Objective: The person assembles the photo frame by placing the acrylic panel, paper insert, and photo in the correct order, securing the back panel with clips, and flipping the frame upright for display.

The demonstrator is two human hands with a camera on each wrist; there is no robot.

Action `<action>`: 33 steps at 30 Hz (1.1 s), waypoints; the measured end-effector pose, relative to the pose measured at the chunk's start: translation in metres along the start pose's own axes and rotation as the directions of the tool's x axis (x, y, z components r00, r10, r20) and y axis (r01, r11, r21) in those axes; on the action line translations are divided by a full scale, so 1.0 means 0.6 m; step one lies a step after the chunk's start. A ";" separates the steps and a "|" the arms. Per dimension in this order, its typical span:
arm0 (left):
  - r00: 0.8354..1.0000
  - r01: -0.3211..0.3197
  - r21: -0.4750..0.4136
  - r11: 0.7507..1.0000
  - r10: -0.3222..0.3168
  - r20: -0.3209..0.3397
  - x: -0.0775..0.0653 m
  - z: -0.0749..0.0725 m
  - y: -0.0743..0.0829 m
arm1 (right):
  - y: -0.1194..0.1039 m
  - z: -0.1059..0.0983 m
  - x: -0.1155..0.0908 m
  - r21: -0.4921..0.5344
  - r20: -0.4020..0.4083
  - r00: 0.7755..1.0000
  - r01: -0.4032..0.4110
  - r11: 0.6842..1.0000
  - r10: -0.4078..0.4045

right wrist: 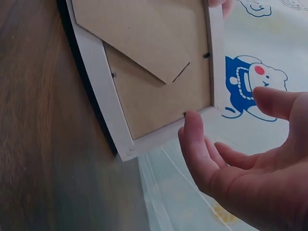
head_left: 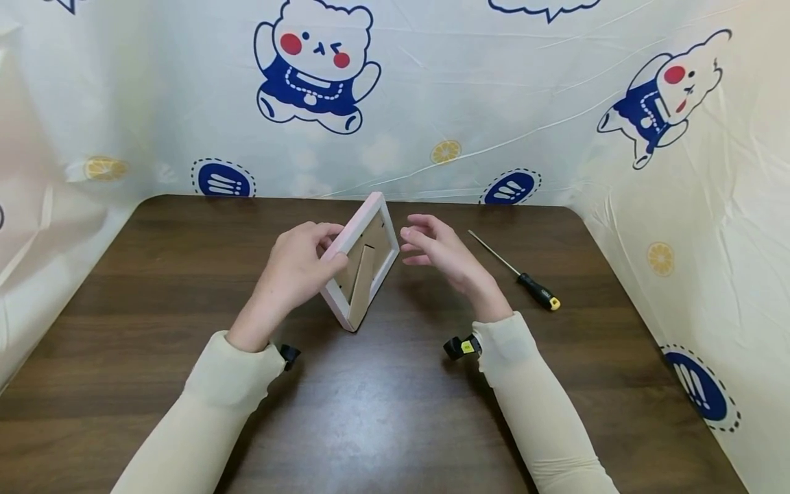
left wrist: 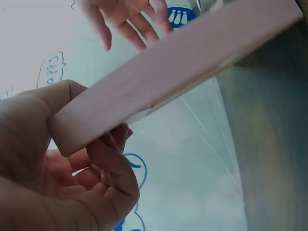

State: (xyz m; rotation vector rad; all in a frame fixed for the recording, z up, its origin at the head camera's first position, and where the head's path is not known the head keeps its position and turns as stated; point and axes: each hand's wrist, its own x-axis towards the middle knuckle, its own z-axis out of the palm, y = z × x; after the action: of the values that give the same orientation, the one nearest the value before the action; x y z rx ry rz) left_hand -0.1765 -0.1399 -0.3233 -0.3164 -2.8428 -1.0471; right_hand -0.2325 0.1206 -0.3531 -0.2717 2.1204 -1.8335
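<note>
A picture frame [head_left: 378,271] with pale pink edges stands tilted on the table, its brown backing board [right wrist: 159,103] and cardboard stand leg [head_left: 362,287] turned toward the right. My left hand [head_left: 299,264] grips its left edge, thumb on the near side and fingers behind. In the left wrist view the pink edge [left wrist: 159,72] runs between thumb and curled fingers. To the right of the frame my right hand [head_left: 446,252] hovers with loosely bent fingers and holds nothing. Small dark tabs [right wrist: 207,55] sit along the inner rim of the back.
A screwdriver [head_left: 515,271] with a black and yellow handle lies on the brown wooden table [head_left: 358,425], right of my right hand. A white cloth [head_left: 420,89] printed with cartoon bears hangs along the back and both sides. Black wrist straps show at both cuffs.
</note>
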 end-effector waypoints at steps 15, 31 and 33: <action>0.986 -0.117 0.085 0.989 0.126 -0.111 -0.026 0.036 0.043 | -0.003 0.012 0.000 0.122 -0.006 1.000 -0.029 0.992 0.030; 0.986 -0.164 -0.079 0.983 0.164 -0.005 -0.030 0.064 0.059 | -0.002 0.004 0.003 0.192 -0.035 0.998 -0.040 0.981 0.048; 0.985 -0.173 -0.087 0.981 0.174 0.004 -0.031 0.068 0.060 | -0.001 0.002 0.003 0.178 -0.039 0.998 -0.051 0.983 0.058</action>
State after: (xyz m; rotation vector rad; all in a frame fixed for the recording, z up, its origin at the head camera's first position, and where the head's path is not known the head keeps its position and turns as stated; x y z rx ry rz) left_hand -0.1510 -0.0896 -0.3344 -0.5689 -2.7248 -1.1360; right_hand -0.2339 0.1187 -0.3527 -0.1308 1.9551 -1.9971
